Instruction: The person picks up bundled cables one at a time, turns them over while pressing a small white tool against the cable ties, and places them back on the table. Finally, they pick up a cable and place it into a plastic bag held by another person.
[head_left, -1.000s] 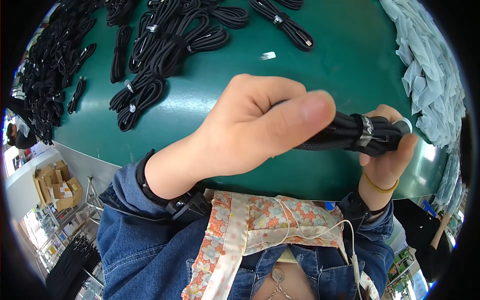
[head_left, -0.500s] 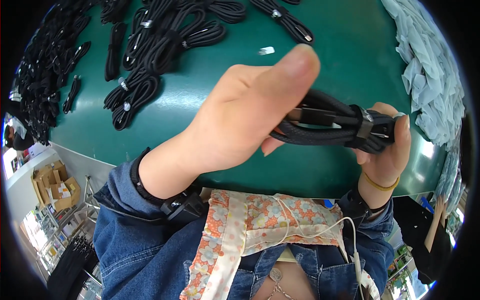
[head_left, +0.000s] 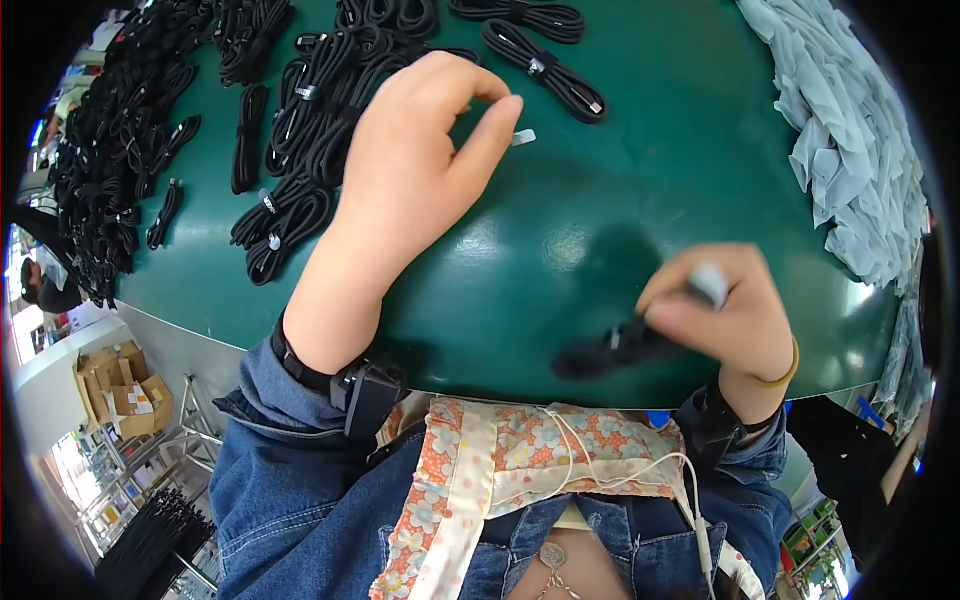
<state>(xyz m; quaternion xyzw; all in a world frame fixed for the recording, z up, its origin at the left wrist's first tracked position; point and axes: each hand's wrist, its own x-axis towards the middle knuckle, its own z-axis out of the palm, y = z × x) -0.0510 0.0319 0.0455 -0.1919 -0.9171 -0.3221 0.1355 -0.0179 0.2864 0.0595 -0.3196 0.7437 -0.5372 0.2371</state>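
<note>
My right hand (head_left: 735,310), low over the near right of the green table, grips a bundled black cable (head_left: 615,350) that is smeared by motion. A small blurred whitish piece (head_left: 709,285) shows at its fingers. My left hand (head_left: 420,150) is above the table beside the cable pile, thumb and index finger curled tip to tip. Whether anything is between those fingertips is hidden. Just past the left thumb, a small white piece (head_left: 525,137) appears to lie on the tabletop.
Coiled black cables (head_left: 315,110) with ties lie behind my left hand, and a larger heap (head_left: 95,190) covers the far left. Two bundles (head_left: 545,70) lie at the back middle. Pale thin bags (head_left: 845,140) pile along the right edge. Cardboard boxes (head_left: 125,390) stand beyond the table's left.
My left hand has come off the cable bundle and moved left and away toward the pile. My right hand has lowered slightly leftward with the bundle. The view has shifted a little.
</note>
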